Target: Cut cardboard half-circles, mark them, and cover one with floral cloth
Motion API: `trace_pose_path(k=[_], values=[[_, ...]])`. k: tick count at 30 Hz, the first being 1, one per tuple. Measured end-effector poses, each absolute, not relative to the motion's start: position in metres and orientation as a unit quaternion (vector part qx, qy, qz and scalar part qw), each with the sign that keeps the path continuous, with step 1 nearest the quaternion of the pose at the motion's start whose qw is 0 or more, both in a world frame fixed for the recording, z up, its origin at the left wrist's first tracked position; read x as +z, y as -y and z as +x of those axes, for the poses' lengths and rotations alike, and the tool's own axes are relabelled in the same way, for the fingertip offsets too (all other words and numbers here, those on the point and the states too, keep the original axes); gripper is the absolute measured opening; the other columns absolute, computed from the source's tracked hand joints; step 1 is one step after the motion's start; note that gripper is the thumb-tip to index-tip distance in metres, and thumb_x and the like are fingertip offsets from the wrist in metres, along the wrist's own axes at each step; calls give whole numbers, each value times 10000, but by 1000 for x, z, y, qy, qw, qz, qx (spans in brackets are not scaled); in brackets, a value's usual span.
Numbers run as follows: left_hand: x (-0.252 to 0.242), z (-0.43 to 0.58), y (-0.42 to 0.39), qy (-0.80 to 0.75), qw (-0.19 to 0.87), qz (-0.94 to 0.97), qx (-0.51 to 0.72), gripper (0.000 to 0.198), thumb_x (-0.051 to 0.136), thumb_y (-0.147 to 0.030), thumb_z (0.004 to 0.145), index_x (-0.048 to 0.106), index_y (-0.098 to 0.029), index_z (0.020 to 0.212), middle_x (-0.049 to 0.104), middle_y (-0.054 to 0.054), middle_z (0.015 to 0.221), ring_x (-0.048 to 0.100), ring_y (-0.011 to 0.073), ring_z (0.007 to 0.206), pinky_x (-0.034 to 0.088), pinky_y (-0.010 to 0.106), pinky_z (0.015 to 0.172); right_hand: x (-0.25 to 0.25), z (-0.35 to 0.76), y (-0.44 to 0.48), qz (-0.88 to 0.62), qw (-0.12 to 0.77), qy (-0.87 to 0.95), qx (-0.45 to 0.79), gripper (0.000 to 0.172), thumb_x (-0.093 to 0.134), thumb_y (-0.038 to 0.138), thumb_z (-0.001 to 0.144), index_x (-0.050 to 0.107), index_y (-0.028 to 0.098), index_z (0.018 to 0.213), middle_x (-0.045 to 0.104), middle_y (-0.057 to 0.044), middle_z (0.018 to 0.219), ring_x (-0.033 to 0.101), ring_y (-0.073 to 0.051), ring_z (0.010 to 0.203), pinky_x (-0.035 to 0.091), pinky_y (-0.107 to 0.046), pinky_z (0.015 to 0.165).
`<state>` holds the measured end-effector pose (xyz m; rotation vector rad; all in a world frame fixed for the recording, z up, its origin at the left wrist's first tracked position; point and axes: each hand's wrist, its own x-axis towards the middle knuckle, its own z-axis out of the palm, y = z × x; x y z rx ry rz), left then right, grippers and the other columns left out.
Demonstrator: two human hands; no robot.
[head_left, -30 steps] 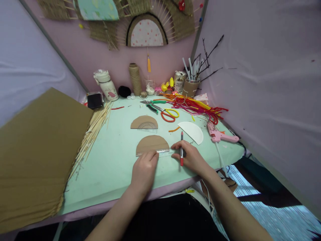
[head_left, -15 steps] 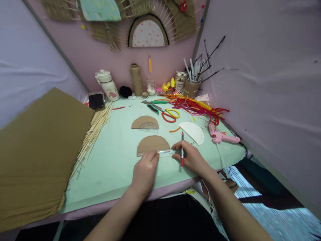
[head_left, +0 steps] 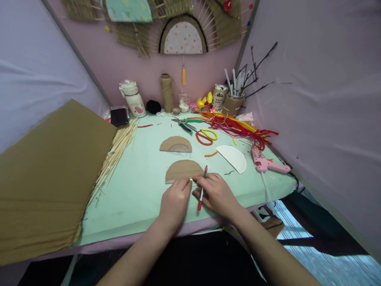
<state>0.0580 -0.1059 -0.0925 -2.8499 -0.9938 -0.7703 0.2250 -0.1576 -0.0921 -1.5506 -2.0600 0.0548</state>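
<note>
A half-round piece of cardboard (head_left: 183, 169) lies flat near the front of the table. Along its straight lower edge runs a clear ruler (head_left: 169, 182), mostly covered by my hands. My left hand (head_left: 176, 198) presses down on the ruler with its fingers curled together. A red marker (head_left: 200, 198) slants up between the fingers of my right hand (head_left: 218, 193), whose fingertips reach the ruler's right part and touch or nearly touch my left fingers. Just beyond lies a second cardboard half-round (head_left: 175, 142) with a clear protractor (head_left: 179, 148) on its straight edge.
Right of the cardboard lie a white half-round (head_left: 233, 158), pink glue gun (head_left: 264, 163) and red-handled scissors (head_left: 205, 138). Green-handled pliers (head_left: 187, 124) and pipe cleaners (head_left: 238, 127) are behind. Thin sticks (head_left: 116, 155) and a large cardboard sheet (head_left: 53, 178) cover the left.
My right hand has moved left to the ruler beside my left hand, with the marker still in it and now more slanted. The whole view has shifted slightly.
</note>
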Motion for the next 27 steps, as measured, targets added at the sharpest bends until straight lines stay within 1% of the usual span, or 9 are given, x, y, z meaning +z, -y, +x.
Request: trace_pose_path(k=[2,4,6,8,11,17,21,23,27], values=[[-95,57,109,305,17,-916,-260,217,489,-89,906,642,-102,1059,693,121,1068,637,232,946,572,359,802,-92,224,159,-582,257,772,6,158,610,195,852,595,169,1007,696,-111,976,595,-261,977,435,-384,832],[-98,55,115,291,16,-916,-275,254,481,-85,907,626,-84,1115,677,145,1128,613,256,1052,550,395,893,-91,223,160,-584,244,774,-6,166,595,168,849,597,172,1015,693,-121,1014,594,-256,991,433,-381,839],[-102,53,120,284,10,-915,-286,279,480,-81,904,615,-81,1149,655,159,1186,574,273,1147,515,424,966,-91,222,160,-584,240,775,-14,188,584,164,854,596,169,1042,693,-121,1003,595,-252,978,433,-378,836],[-105,50,125,286,0,-913,-291,288,480,-82,903,614,-92,1158,644,160,1210,558,277,1182,499,437,987,-92,223,159,-583,241,776,-19,190,577,182,866,595,165,1055,695,-113,981,596,-250,953,433,-377,824],[-107,49,127,295,-8,-910,-291,299,478,-89,903,613,-113,1168,643,153,1217,563,280,1180,501,447,966,-94,223,159,-580,250,775,-22,168,570,197,878,598,170,1042,696,-106,994,593,-244,937,430,-375,819],[-106,49,128,294,2,-908,-298,292,481,-93,898,624,-102,1152,651,152,1211,559,280,1161,487,434,930,-93,222,160,-583,253,772,-23,167,545,195,889,604,165,1042,695,-118,978,591,-246,914,439,-376,805],[-101,48,133,342,22,-895,-286,275,505,-137,901,646,-145,1137,662,131,1210,578,271,1021,480,421,825,-92,222,161,-579,264,771,-11,137,559,190,882,602,173,1011,695,-116,1022,596,-252,928,449,-390,822],[-99,48,134,360,28,-891,-277,280,528,-161,895,641,-141,1150,655,134,1226,569,263,951,473,417,781,-92,223,161,-579,265,771,1,142,566,189,879,599,176,1016,694,-120,1027,601,-255,937,459,-400,827],[-99,48,135,369,26,-888,-274,314,537,-179,889,620,-117,1186,638,145,1255,551,260,933,469,425,792,-93,223,161,-581,272,767,18,172,568,178,878,586,180,1049,692,-121,1037,606,-261,981,473,-410,836]])
